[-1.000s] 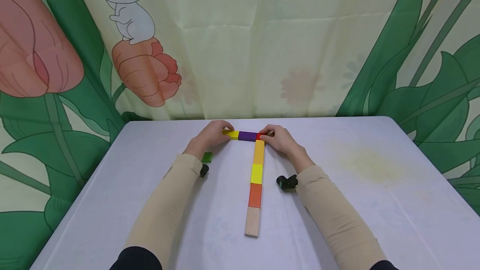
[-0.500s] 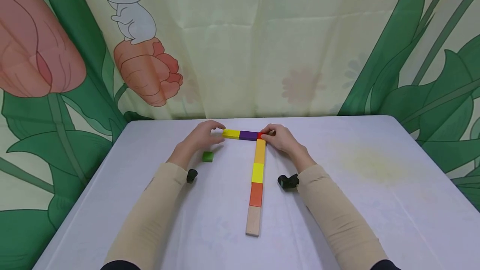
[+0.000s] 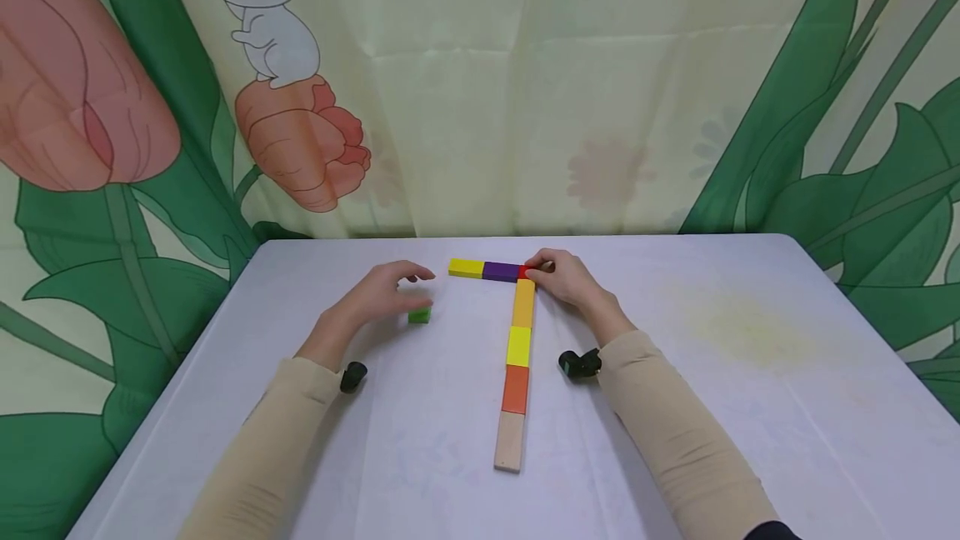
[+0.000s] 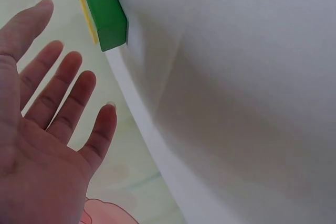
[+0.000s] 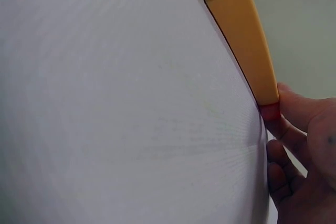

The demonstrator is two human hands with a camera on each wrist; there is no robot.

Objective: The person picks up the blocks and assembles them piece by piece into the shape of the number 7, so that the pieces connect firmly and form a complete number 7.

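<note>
My right hand (image 3: 564,278) pinches the red block (image 3: 524,272) where two rows of blocks meet; the right wrist view shows thumb and fingers around that red block (image 5: 271,112). Leftward from it run a purple block (image 3: 501,272) and a yellow block (image 3: 467,268). Toward me come an orange-yellow block (image 3: 523,303), another yellow block (image 3: 519,347), an orange block (image 3: 514,390) and a plain wood block (image 3: 508,442). My left hand (image 3: 378,297) hovers with spread fingers beside a green block (image 3: 419,316), partly covered by it. In the left wrist view the green block (image 4: 107,14) stands apart from the fingers.
A white cloth covers the table (image 3: 675,407). Behind its far edge hangs a printed curtain (image 3: 480,107) with flowers and a rabbit. Small black wrist cameras sit at the left cuff (image 3: 353,377) and right cuff (image 3: 579,364).
My left hand has let go of the far yellow block and moved left and toward me, to the green block. The right hand stays at the red block.
</note>
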